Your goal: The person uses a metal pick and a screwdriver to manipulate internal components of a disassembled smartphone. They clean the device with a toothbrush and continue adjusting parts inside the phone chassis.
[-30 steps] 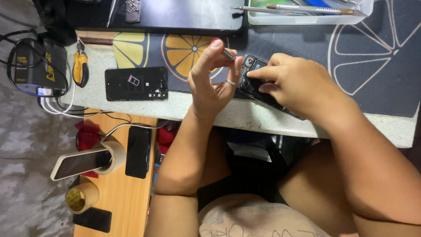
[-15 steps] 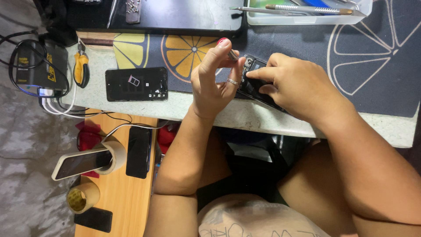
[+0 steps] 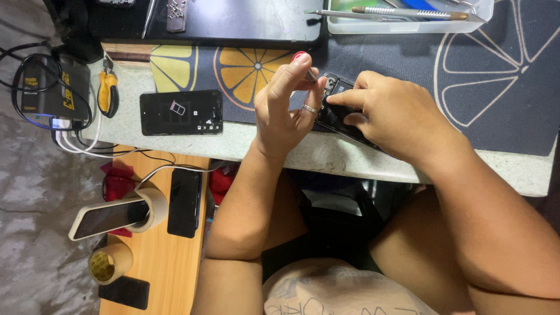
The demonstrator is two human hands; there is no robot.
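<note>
Opened phone (image 3: 338,111) lies at the mat's (image 3: 501,87) front edge — right hand (image 3: 396,116) pins it, fingers pressed on its body. Left hand (image 3: 286,108) just left of the phone, fingertips pinched together on a small part — too small to tell.

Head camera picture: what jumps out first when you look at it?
Two bare hands meet at the table edge: the right hand holds down a dark opened phone while the left hand pinches a small tool at its top corner. Left of them lies a black phone back cover, over an orange-slice mat.
</note>
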